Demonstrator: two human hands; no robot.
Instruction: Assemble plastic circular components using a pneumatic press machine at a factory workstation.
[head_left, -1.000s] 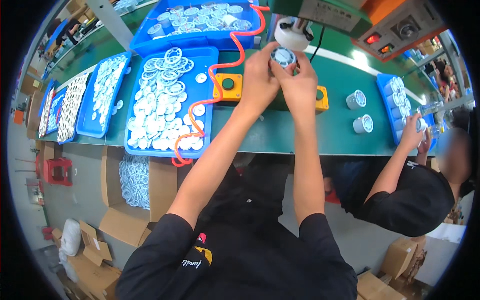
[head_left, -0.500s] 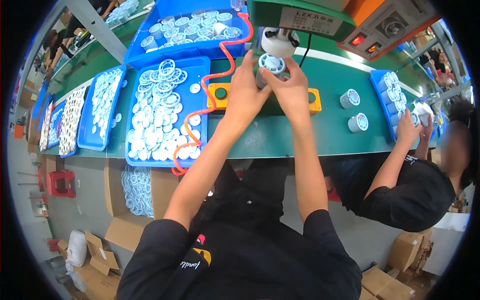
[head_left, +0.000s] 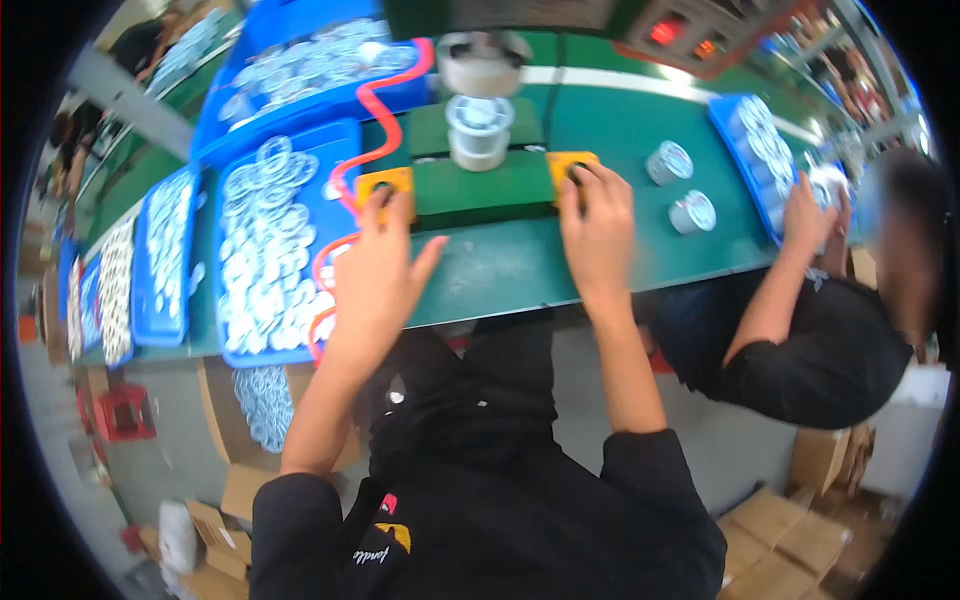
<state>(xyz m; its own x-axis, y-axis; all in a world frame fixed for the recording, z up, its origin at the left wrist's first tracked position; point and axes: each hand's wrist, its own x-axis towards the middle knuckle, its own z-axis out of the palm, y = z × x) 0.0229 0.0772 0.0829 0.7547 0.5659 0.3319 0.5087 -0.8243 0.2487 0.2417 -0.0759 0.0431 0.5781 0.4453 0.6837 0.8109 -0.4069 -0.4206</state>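
Observation:
My left hand (head_left: 375,285) rests its fingertips on the left yellow button box (head_left: 398,180), thumb spread and nothing held. At the other end of the green base (head_left: 484,190), my right hand (head_left: 602,235) has its fingers on the black button of the right yellow box (head_left: 562,162); it too is open. Between the hands, a white and pale-blue cylindrical part (head_left: 478,148) stands upright on the base, right under the round white press head (head_left: 484,72). Motion blur hides whether the head touches it.
A blue tray (head_left: 350,135) of pale discs and rings lies left, with a blue bin (head_left: 212,140) of cylinders behind. An orange coiled hose (head_left: 385,115) crosses beside them. Two cylindrical parts (head_left: 690,213) stand right. A co-worker (head_left: 815,350) handles a part beside another tray (head_left: 722,120).
Both hands have let go of the cylindrical part and moved apart and nearer, onto the two button boxes. The part now stands alone under the press head. The whole view has shifted.

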